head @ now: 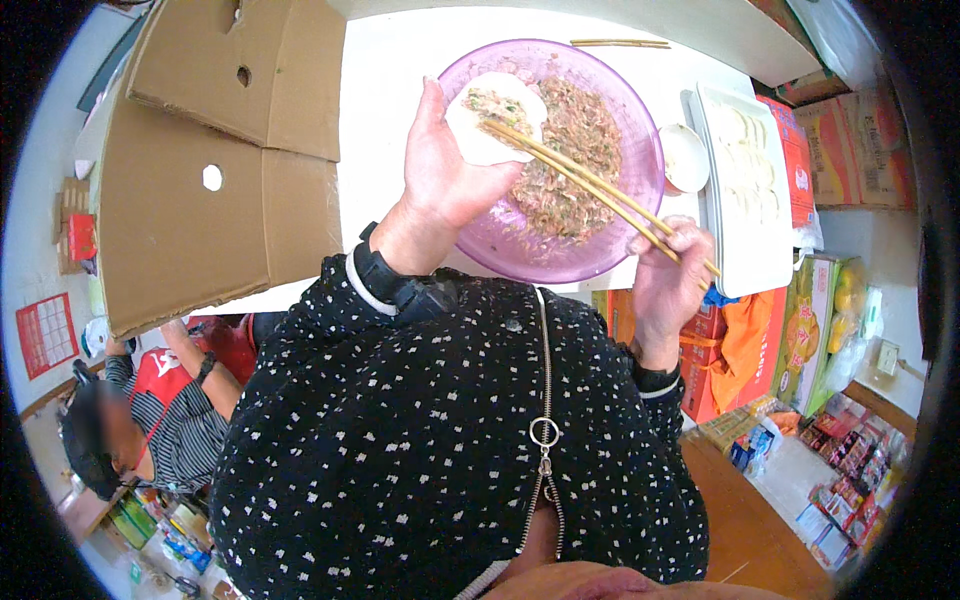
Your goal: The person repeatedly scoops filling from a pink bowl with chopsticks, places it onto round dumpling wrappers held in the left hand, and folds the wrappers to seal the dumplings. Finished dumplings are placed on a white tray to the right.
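Observation:
My left hand (454, 176) holds a round white dough wrapper (480, 146) over the left part of a purple plastic bowl (491, 259). Meat filling with green bits (517, 114) lies on the wrapper. Two wooden chopsticks (600, 189) are gripped by my right hand (675, 277) at the bowl's lower right, their tips touching that filling. More minced filling (577, 157) covers much of the bowl's inside. Right of the bowl stands a small round container (684, 159) with pale contents. Beyond it, a white tray (746, 262) carries rows of folded dumplings (746, 161).
Another pair of chopsticks (621, 43) lies behind the bowl on the white table (382, 90). Cardboard (187, 247) borders the left side. A co-worker (180, 405) in a red apron is at the lower left. Boxes (806, 330) and an orange bag (739, 349) sit at right.

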`<state>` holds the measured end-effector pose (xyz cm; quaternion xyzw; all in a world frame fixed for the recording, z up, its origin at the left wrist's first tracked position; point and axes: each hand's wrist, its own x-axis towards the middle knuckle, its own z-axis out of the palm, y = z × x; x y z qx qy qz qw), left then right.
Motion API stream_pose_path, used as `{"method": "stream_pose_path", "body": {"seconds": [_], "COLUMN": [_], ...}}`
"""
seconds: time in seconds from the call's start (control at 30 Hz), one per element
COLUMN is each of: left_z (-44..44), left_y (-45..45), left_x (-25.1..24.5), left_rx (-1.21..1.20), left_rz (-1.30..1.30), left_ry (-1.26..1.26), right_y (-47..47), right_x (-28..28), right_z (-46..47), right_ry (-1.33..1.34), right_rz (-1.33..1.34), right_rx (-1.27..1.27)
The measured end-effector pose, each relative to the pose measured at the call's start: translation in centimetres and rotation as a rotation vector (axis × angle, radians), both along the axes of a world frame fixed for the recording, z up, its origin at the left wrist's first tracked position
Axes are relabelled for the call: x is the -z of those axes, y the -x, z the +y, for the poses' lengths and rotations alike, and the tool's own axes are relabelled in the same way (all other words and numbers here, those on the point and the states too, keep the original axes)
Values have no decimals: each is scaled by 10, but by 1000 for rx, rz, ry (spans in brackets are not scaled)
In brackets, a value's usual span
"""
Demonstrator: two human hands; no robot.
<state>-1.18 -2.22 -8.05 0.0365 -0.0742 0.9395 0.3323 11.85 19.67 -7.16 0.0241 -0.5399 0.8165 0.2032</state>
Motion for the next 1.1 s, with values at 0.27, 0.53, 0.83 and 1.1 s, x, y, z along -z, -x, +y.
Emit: {"method": "stream_pose_path", "body": {"seconds": [0.27,0.53,0.83,1.1], "left_z": [1,10,11,7], "left_y": [-1,-5,-6,-3], "left_x": [-12,-29,-30,-24], "left_rx": [-38,-166,-177,-155], "left_rz": [-80,-142,-116,-124], "left_ry": [220,486,551,527], "right_y": [5,7,27,31], "right_x": [-2,-7,-13,-29], "right_z": [-2,-22,-16,-4], "right_ry": [85,-191,38,-196], "right_rz": [-15,6,-9,85], "right_rx": [19,85,39,11]}}
